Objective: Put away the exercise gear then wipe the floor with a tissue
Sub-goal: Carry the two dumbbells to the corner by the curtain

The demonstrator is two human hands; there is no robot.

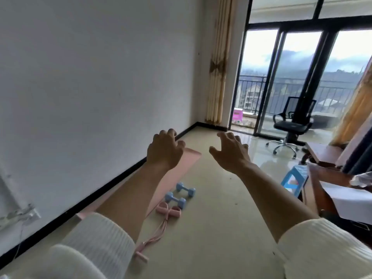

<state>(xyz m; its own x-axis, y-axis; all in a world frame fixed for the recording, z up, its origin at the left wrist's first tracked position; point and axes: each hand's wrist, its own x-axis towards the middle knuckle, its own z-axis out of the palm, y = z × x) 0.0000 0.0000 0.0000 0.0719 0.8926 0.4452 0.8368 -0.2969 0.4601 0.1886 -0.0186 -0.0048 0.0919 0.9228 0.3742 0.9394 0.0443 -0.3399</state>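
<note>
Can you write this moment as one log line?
hands: left hand, right hand raised, empty | floor: pink mat, blue dumbbells, pink pull rope untouched | stage: gear not yet put away

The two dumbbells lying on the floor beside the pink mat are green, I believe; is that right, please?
Not quite: the head view shows the farther dumbbell and the nearer dumbbell are light blue, not green. They do lie on the floor beside the pink mat.

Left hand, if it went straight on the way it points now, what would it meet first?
Likely the far end of the pink mat, just beyond the left hand; nothing shows between, though depth is unclear.
</note>
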